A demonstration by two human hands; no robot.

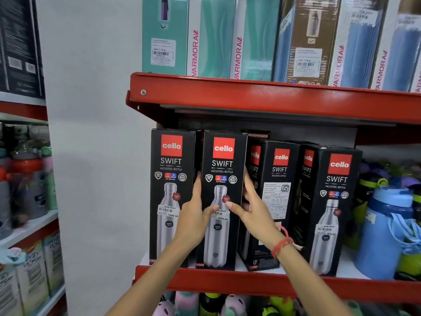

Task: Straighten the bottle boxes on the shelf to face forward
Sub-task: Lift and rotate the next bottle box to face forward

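Several black Cello Swift bottle boxes stand on the middle red shelf (250, 284). The leftmost box (170, 179) faces forward. The second box (222, 169) also faces forward, and both hands grip it: my left hand (194, 215) on its left edge with the thumb across the front, my right hand (252, 208) on its right edge, thumb on the front. A third box (273, 190) is turned, showing its side and a label panel. The fourth box (330, 201) stands angled a little to the left.
Teal, brown and blue Varmora boxes (214, 37) fill the upper shelf. A blue bottle (385, 233) and other colourful bottles sit right of the black boxes. Another rack with bottles (27, 179) stands at the left. Pastel bottles (227, 304) line the shelf below.
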